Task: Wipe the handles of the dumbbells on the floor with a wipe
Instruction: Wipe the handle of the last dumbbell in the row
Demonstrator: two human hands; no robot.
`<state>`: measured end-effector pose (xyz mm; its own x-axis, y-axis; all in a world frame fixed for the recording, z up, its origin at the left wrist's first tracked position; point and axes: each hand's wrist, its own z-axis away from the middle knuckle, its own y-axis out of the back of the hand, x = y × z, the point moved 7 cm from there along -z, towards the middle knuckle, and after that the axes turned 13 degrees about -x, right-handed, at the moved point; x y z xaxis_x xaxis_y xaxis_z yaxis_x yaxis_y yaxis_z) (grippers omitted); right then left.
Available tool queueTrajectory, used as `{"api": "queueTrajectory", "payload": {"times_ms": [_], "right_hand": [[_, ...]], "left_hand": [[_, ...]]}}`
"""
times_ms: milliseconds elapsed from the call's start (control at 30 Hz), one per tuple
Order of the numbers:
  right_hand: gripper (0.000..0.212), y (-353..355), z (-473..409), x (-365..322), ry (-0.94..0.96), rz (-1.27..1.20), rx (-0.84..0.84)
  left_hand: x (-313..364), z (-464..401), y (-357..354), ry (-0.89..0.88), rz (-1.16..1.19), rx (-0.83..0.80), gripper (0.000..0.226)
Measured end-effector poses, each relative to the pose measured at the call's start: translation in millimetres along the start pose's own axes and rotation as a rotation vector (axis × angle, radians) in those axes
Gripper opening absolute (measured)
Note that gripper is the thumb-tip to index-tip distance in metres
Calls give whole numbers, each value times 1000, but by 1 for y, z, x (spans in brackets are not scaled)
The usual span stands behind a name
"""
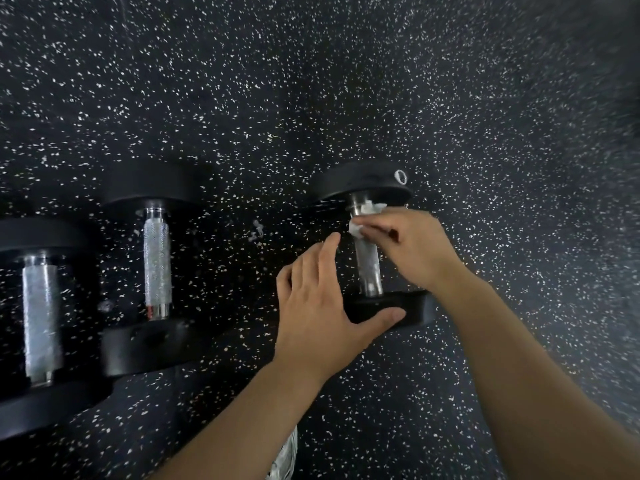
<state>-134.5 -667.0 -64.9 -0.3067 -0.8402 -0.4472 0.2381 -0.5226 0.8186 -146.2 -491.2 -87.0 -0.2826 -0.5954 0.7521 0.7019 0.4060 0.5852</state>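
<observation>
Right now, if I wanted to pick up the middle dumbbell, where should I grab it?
Probably the knurled handle of the middle dumbbell, wrapping it from above. It lies flat on the floor with the bar exposed between its two black heads, and the rough grip looks made for a hand.

Left dumbbell [38, 320] cut by left edge. Wipe [363, 220] mostly hidden under right hand [412, 247]; handle [369, 268] top covered. Pale fabric [285, 459] at bottom edge, unidentifiable. Floor [588, 81] blurred at right edge.
</observation>
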Motion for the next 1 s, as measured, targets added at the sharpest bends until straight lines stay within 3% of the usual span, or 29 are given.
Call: {"api": "queueTrajectory", "payload": {"times_ms": [100, 233, 300, 367, 467, 533, 667, 767, 800, 833, 933, 1000], "right_hand": [[33, -7, 3, 8, 5, 82, -100], [22, -24, 10, 12, -80, 53, -573], [18, -27, 13, 9, -84, 51, -700], [20, -19, 8, 3, -69, -64, -570], [25, 7, -1, 2, -32, -270, -75], [25, 0, -7, 5, -50, -271, -48], [26, -29, -7, -2, 17, -217, -356], [23, -45, 3, -15, 54, -141, -740], [22, -46, 4, -19, 57, -138, -790], [23, -44, 1, -22, 70, -170, -747], [26, -22, -18, -26, 72, -399, -257], [26, -24, -24, -27, 70, -476, -155]], "left_hand": [[3, -2, 0, -4, -6, 6, 125], [1, -3, 2, -16, -19, 4, 125], [-2, -1, 4, -19, -29, 11, 124], [-6, 2, 8, -6, -44, 7, 125], [-15, 7, 17, 14, -75, -5, 125], [-23, 11, 25, 17, -114, -16, 122], [-40, 23, 41, 8, -219, -34, 115], [-50, 32, 50, -14, -279, -45, 111], [-51, 33, 53, -21, -288, -49, 112], [-51, 33, 56, -29, -291, -50, 113], [-42, 27, 61, -44, -268, -30, 116], [-34, 21, 63, -43, -239, -17, 118]]}}
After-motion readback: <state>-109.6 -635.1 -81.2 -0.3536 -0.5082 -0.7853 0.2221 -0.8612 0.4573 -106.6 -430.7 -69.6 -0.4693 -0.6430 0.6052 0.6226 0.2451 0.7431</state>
